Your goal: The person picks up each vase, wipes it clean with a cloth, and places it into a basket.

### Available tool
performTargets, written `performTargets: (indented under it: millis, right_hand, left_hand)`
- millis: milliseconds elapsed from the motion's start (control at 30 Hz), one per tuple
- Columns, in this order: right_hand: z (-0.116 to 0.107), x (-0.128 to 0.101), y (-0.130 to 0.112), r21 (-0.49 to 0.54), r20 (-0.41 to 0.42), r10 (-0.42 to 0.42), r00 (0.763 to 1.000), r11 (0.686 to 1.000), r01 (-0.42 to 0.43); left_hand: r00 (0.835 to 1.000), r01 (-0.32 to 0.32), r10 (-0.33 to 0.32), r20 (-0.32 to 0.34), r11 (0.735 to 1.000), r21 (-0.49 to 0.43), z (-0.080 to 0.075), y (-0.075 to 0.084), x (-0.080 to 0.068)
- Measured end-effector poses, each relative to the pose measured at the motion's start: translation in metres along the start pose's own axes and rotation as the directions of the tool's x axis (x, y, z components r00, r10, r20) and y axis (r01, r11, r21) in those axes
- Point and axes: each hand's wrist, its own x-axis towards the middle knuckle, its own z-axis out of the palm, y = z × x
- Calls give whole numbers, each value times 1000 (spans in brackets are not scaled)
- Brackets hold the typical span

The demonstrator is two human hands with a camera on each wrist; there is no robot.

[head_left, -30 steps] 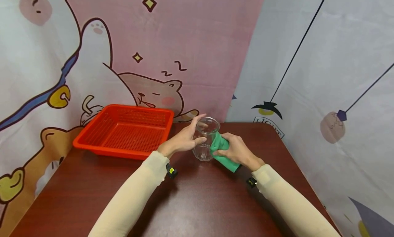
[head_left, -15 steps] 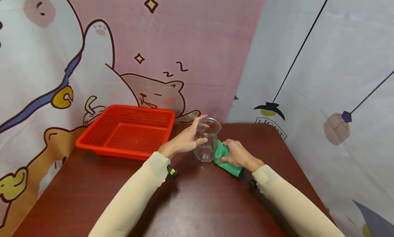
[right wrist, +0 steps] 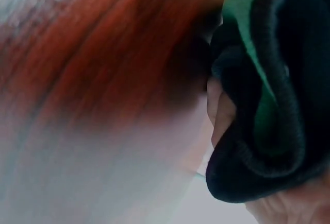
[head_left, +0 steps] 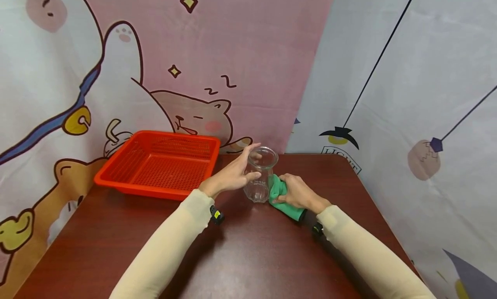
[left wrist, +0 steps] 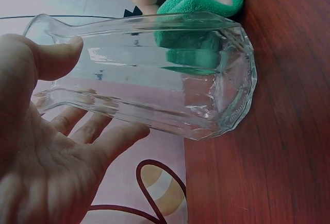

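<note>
A clear glass vase [head_left: 257, 187] with a flared rim and faceted sides stands upright on the table. My left hand [head_left: 233, 174] holds it near the neck, thumb on the near side and fingers round the far side. In the left wrist view, that vase [left wrist: 149, 74] lies across the frame between the thumb and fingers. My right hand [head_left: 298, 193] grips a bunched green cloth [head_left: 286, 208] at the vase's lower right side. Through the glass, the cloth's green shows. Close up in the right wrist view, the folded cloth [right wrist: 258, 105] has a dark edge and hides most of the fingers.
A red plastic basket [head_left: 163, 191] with slotted sides stands at the back left of the dark red wooden table [head_left: 248, 256]. Behind the table hangs a printed cartoon backdrop [head_left: 252, 74], and a pale one [head_left: 407, 96] hangs along the right side.
My right hand has slid the cloth down the vase's right side, mostly in the first half second. The left hand and the vase have stayed in place.
</note>
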Motion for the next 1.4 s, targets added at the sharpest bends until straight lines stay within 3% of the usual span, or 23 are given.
performTargets:
  millis: [667, 1400]
  right_hand:
    - [3, -2, 7, 156, -22, 41, 999, 987, -38]
    - [-9, -3, -4, 203, -123, -6, 992, 979, 31]
  left_hand:
    - [1000, 9, -9, -2, 1000, -5, 1, 0, -3]
    - [1000, -1, 1, -5, 1000, -4, 0, 2, 0]
